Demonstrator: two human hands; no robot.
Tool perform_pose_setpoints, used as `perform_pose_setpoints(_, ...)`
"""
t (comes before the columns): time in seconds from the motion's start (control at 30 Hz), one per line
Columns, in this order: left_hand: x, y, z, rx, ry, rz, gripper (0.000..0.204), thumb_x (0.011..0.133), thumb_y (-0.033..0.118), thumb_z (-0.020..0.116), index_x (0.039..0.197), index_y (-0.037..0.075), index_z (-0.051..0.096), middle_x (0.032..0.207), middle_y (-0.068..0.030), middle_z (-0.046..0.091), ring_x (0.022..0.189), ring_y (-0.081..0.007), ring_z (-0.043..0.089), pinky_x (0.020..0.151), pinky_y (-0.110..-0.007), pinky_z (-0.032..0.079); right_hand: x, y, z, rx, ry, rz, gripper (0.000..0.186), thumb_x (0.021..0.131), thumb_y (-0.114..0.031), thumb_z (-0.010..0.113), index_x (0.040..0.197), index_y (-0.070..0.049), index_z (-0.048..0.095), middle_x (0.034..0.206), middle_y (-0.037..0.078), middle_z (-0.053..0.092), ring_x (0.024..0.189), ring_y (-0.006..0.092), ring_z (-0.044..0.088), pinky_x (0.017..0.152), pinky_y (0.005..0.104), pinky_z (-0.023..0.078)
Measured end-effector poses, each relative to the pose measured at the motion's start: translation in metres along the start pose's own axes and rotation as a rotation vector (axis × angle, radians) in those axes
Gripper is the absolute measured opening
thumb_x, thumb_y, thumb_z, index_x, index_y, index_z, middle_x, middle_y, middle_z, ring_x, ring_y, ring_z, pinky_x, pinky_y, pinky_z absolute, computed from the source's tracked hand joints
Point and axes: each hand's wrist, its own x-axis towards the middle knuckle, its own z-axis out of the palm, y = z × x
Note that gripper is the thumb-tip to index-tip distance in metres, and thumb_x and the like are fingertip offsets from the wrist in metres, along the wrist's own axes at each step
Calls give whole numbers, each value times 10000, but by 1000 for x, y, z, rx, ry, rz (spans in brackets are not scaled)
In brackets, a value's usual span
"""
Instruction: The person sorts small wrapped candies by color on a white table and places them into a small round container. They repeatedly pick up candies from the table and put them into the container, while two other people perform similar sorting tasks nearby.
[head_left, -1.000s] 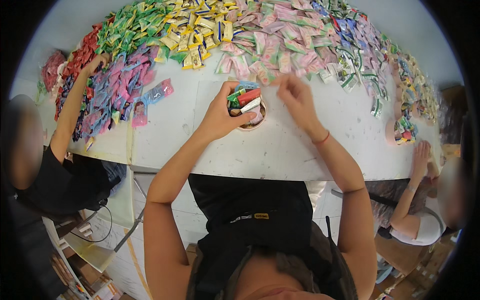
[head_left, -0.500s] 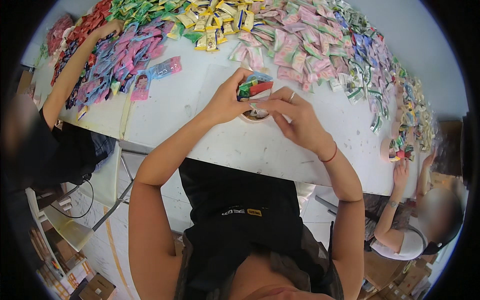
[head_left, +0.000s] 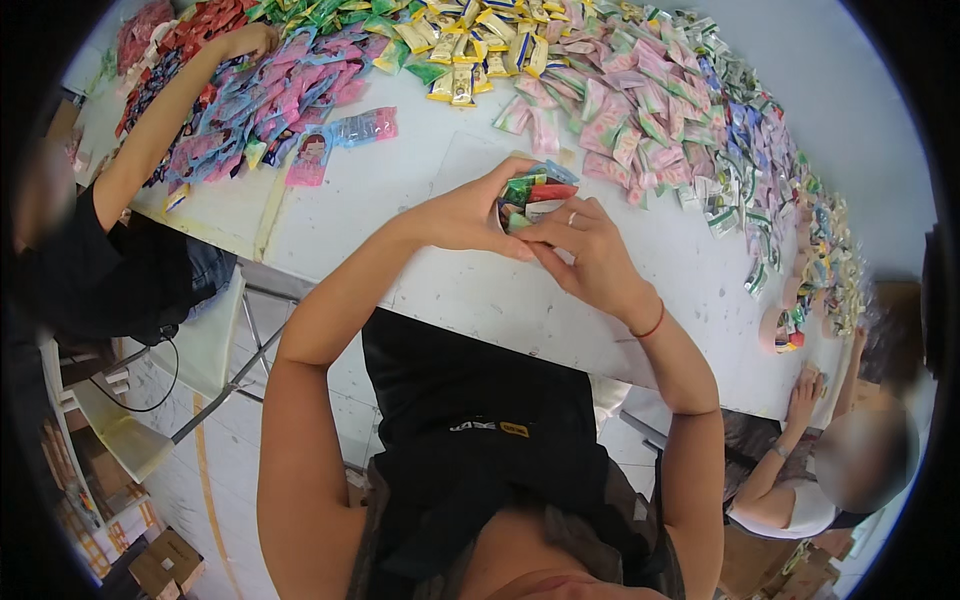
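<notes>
Head view: the left hand is curled around a bunch of packets, gripping it with the thumb on the near side and the fingers on the far side. The right hand meets the bunch from the right, its fingers bent and its fingertips at the near edge, close to the left thumb; I cannot tell whether they pinch anything. A red packet and a green packet show on top, and whatever lies beneath is hidden by the hands. A ring sits on one right finger, and a red cord circles the right wrist.

The bunch is over the middle of a white table. Beyond it, on the far side, lie yellow packets and, to their right, pink packets. Farther right are white-and-green packets, with a filled round tub near the right edge. To the left is a heap of pink-and-blue packets, two lying just beside it. A co-worker's hand is over the far left heaps; another co-worker's hand is at the table's right end, near the tub.
</notes>
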Motion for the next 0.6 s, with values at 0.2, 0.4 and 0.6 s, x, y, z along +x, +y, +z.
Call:
perform_pose_setpoints(0.2,7,-13,8,-10,128,-99,719,756,80,811,1355,43,416,1204,-94,599,1133,-188,571,995,-337,449,71,28,-55,188,-220,210,201,826,-42,652,1009,-66,730,898,66,705,822,265,645,769,380,503)
perform_pose_setpoints(0.4,10,-8,12,-28,158,-111,603,755,50,786,1259,63,455,1169,-81,607,1093,-182,579,971,-335,449,173,112,42,-524,-101,-207,358,841,-95,642,1197,-128,656,1132,114,661,1011,301,632,828,428,532)
perform_pose_setpoints(0.6,7,-14,9,-21,178,-77,576,754,37,779,1235,68,463,1129,-73,615,1048,-169,580,937,-321,459,148,81,-14,48,207,-46,233,908,-118,637,1126,-48,683,1041,72,668,981,197,645,748,318,521)
